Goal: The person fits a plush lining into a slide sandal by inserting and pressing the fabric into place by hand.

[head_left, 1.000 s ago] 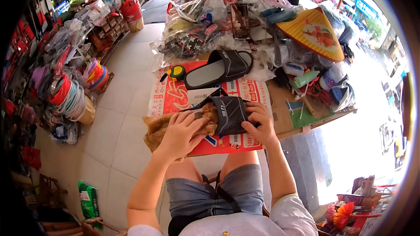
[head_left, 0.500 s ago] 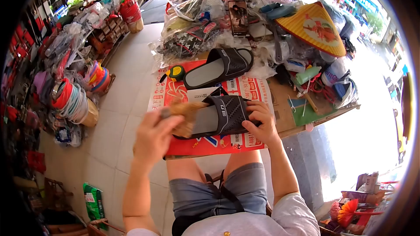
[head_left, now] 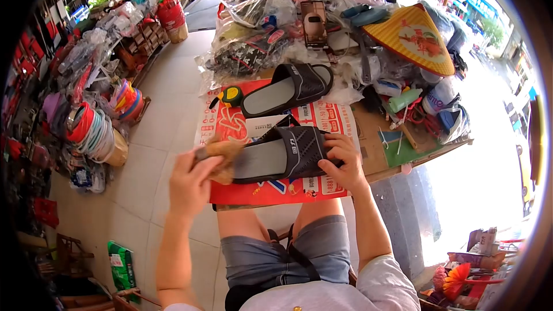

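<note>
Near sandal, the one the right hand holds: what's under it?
A red printed sheet shows along the lower edge of the near sandal; whatever lies directly beneath it is covered.

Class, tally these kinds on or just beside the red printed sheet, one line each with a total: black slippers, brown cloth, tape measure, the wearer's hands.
Black slippers: 2
Brown cloth: 1
Tape measure: 1
Hands, left hand and right hand: 2
Total: 6

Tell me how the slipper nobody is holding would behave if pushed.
The free slipper would probably slide rather than roll, as it sits strap-up on its broad sole. It looks unlikely to tip, being low and long. The thick sole suggests it would bend only a little.
</note>
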Demonstrator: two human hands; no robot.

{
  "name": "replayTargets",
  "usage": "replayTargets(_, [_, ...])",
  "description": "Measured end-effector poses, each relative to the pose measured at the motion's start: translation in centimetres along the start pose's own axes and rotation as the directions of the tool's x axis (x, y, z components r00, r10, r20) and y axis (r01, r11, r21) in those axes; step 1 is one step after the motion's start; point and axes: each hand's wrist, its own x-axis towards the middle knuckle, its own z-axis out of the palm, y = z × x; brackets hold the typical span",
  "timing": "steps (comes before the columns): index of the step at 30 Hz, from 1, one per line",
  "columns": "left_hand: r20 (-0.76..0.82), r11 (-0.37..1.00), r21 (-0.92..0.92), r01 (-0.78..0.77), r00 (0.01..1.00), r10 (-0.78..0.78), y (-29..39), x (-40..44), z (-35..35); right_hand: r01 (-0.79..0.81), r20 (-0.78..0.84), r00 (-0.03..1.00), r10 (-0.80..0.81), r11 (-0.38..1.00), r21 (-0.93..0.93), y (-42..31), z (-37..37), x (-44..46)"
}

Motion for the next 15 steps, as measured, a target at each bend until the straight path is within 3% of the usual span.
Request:
replayTargets(3, [0.007,0.982,-0.175,-0.077,0.997,0.079,3.7,0.4,2.4,0.001,0.005,1.000,-0.001,1.000,-0.006,0.1,0.0,-0.1])
replayTargets(5, [0.123,0.949,-0.225,-0.223,0.959,0.255,4.3,-0.5,4.8,0.001,0.010,1.000,-0.001,1.000,-0.008,0.3,-0.1,-0.1])
replayTargets(10, [0.141,0.970,-0.132,-0.202,0.965,0.221,-1.2,-2.4,2.5,0.008,0.003,1.000,-0.008,1.000,0.007,0.1,-0.1,-0.1])
replayTargets(12, [0.109,0.997,0.039,-0.069,0.992,0.065,-3.2,-2.8,1.4,0.006,-0.007,1.000,-0.006,1.000,0.008,-0.1,0.0,0.0])
replayTargets(15, [0.007,0.998,0.052,-0.019,1.000,0.019,-2.3,-1.9,0.0,0.010,-0.012,1.000,-0.010,1.000,0.002,-0.1,0.0,0.1])
